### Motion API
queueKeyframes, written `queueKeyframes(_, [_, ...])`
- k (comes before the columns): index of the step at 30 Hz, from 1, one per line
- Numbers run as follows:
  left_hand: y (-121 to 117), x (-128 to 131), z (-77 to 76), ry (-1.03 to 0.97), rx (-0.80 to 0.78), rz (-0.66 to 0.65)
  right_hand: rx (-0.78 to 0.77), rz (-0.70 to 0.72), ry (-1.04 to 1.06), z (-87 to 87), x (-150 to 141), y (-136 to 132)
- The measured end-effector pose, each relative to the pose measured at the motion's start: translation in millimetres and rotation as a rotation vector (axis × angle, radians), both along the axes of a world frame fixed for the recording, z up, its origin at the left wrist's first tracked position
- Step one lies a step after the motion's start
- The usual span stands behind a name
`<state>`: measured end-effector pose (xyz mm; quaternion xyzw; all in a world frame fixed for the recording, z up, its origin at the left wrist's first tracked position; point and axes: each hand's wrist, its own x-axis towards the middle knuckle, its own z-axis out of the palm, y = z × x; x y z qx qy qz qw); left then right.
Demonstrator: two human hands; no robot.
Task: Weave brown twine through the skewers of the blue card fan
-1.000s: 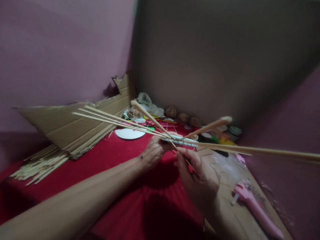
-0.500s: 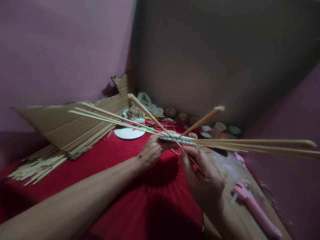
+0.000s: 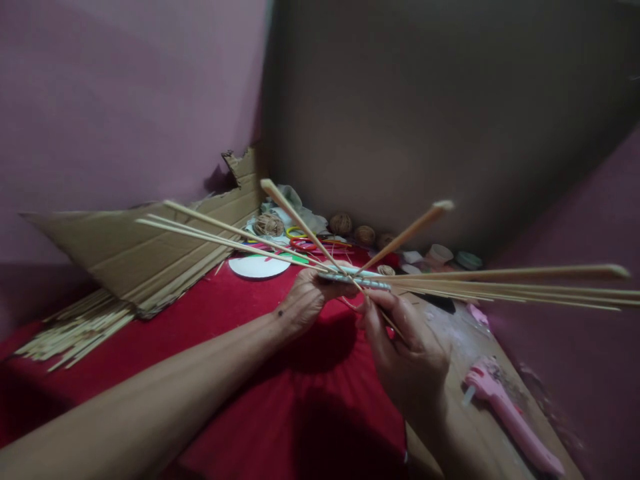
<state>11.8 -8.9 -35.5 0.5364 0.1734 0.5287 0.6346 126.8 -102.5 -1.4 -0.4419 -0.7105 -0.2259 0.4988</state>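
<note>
Tips of the long sticks have risen a little since half a second ago: the upper-right stick ends higher in the frame, and so does the topmost stick at the right, beneath which more thin ends now show, fanned apart. From where I watch, both hands sit almost where they were, so I judge this a slight tilt or turn of the piece, with the work on the same spot and no fresh grip.

That piece, a pale blue disc with sticks radiating from it, is at the centre of the frame, seen nearly edge-on. I see the left hand curled around its left side from below, supporting it; some of the fingers are hidden. My view of the right hand, right of centre, shows thumb and forefinger pinched on a thin stick that slants up to the disc. Whether it runs on into the upper-left stick I cannot tell.

More sticks reach out to the left, past a white disc lying on the red cloth. At lower right I have a pink glue gun, untouched.
</note>
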Motion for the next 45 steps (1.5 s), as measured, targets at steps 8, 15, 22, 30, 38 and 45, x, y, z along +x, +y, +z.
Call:
queueKeyframes(8, [0, -1, 1.8, 0.072, 0.001, 0.045, 0.054, -0.033, -0.008, -0.1, 1, -2])
queueKeyframes(15, [-4, 0, 5.0, -0.002, -0.015, -0.049, 0.016, 0.015, -0.072, -7.6, -9, 1])
queueKeyframes(22, [-12, -1, 17.6, 0.070, -0.032, 0.003, 0.001, -0.099, -0.094, -8.2, -10, -1])
queueKeyframes(30, [-12, 0, 15.4, 0.061, -0.010, 0.012, -0.009, -0.108, -0.049, -12.3, -10, -2])
queueKeyframes(38, [-10, 4, 6.3, -0.066, 0.014, -0.003, 0.037, -0.136, -0.009, -6.9, -17, 0])
queueKeyframes(45, [-11, 1, 10.5, -0.052, -0.049, -0.015, -0.023, 0.012, -0.021, -1.7, -10, -3])
